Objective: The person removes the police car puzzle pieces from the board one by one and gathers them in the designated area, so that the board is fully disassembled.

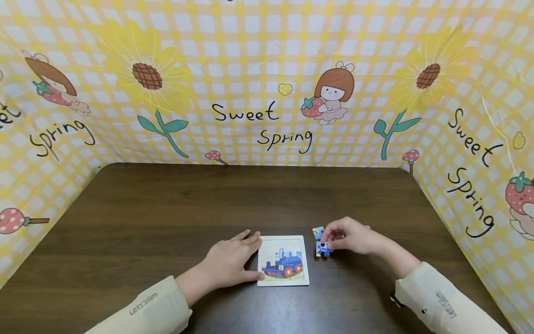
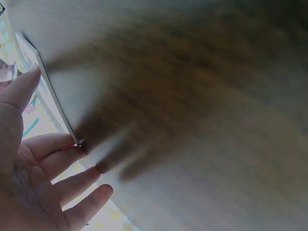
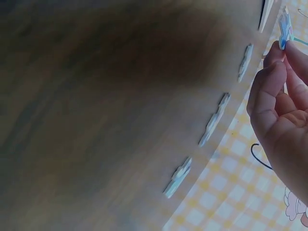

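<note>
The puzzle piece (image 1: 323, 251) is right of center in the lower half of the head view, pinched between the thumb and fingers of the right hand (image 1: 349, 235); fingertips cover part of its top, so its full outline cannot be made out. At the upper right of the right wrist view it shows nearly edge-on.

Another loose piece (image 1: 318, 232) lies just above it in the head view, partly blocked by the fingers, and a sliver of a further piece (image 1: 367, 227) peeks out behind the hand. In the right wrist view, three pieces on the table (image 1: 167, 208) show only thin edges, their pictures unreadable, and the puzzle board (image 1: 306, 273) is cut off at the top edge.

In the head view that board lies below and right of center, showing a blue train. The left hand (image 1: 227, 262) rests at its left edge, fingers straight, thumb spread apart at the lower left corner. The left wrist view catches the board as a slanted strip at the left, beside blurred shadows.

Checked cloth (image 1: 250, 60) fills the upper frame. Pale sleeves (image 1: 167, 301) run off the bottom; a dark item (image 1: 397, 299) under the right cuff is hard to identify.
</note>
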`<state>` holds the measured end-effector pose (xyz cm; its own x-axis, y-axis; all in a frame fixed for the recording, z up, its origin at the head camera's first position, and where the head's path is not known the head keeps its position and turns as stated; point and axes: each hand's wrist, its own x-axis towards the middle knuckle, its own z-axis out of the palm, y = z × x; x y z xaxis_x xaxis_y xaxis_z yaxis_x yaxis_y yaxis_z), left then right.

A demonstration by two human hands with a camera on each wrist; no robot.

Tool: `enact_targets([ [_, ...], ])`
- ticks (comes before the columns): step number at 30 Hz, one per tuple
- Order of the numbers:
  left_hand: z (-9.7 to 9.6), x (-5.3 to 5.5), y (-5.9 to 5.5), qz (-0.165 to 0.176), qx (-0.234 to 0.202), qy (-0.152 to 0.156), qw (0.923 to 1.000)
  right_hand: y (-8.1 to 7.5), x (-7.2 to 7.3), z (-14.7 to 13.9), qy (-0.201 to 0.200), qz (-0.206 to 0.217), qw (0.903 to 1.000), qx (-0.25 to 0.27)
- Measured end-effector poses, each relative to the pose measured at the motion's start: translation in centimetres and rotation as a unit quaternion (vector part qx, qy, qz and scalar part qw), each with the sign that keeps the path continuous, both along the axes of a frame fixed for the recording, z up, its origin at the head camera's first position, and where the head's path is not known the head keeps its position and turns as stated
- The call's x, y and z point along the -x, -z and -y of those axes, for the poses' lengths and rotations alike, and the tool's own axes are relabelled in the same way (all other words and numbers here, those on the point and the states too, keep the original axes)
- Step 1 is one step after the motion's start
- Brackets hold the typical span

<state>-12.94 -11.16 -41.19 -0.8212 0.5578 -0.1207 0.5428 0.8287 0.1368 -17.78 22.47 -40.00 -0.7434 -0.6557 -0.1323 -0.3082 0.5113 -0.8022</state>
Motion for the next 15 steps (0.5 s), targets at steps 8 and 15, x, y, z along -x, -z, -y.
enact_targets([
  [8, 0.0, -0.08, -0.09, -0.001, -0.002, -0.002, 1.0, 0.21, -0.29, -0.52, -0.009, 0.02, 0.9998, -0.004],
  [15, -0.08, -0.03, -0.16, -0.002, 0.0, -0.001, 1.0, 0.39, -0.21, -0.58, -0.016, -0.002, 0.9995, -0.028],
])
